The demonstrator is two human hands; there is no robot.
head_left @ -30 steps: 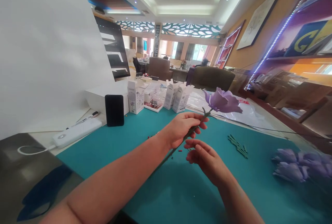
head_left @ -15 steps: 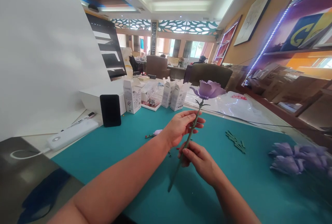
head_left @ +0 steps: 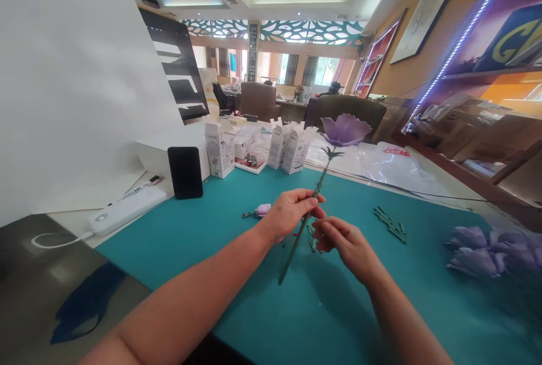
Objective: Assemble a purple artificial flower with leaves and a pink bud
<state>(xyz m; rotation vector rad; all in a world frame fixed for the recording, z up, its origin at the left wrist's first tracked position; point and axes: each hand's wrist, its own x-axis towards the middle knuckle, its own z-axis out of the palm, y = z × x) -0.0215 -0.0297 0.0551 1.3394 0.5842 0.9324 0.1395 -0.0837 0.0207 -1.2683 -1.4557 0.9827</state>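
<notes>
My left hand is closed around the green stem of an artificial purple flower, which tilts with its bloom up and to the right. Just right of the lower stem, my right hand has its thumb and fingers drawn together. Whatever may be between those fingertips is hidden. Small green pieces lie on the teal mat behind and beside the right hand. Left of my left hand rests a small light-purple piece with a red-tipped end.
Green stem sections lie right of centre, with finished-looking purple flowers at the right edge. White boxes, a black phone-like panel and a white power strip stand at the back left. Clear plastic sheeting lies behind.
My right hand has let go of the stem and moved slightly right. My left hand still holds the flower, now lower on the stem. The camera view has shifted slightly.
</notes>
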